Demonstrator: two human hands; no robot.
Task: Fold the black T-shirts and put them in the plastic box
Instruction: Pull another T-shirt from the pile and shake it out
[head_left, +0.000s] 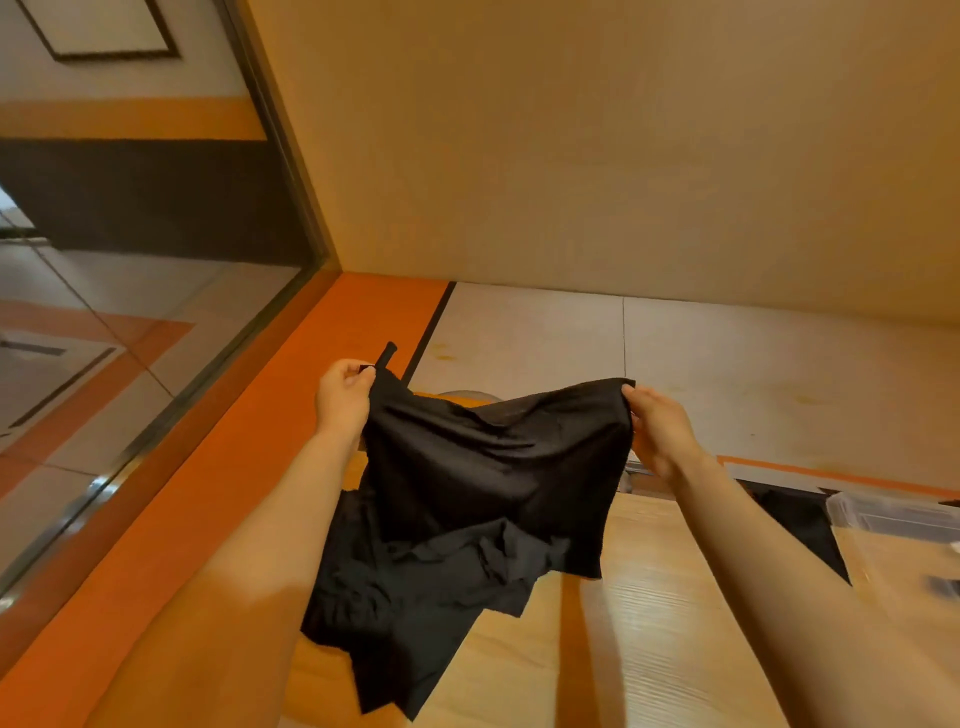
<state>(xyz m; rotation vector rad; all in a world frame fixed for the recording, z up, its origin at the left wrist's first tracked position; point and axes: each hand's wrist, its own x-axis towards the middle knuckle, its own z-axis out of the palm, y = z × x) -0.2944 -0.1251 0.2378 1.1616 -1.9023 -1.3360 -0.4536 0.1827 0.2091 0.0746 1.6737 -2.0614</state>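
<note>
A black T-shirt is held up by its top edge, pinched in the fingers of the left hand and right hand. Below the fingers, more black cloth lies crumpled on the wooden worktop. The plastic box sits right of the right fingers, against an orange-banded floor.

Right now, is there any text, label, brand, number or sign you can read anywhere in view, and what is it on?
None: no readable text anywhere in this view.
The black T-shirt held up by the left hand and right hand shows no print or legible tag.
The plastic box at the right edge is blurred; any label on it cannot be read.
The framed panel on the wall looks blank.
</note>
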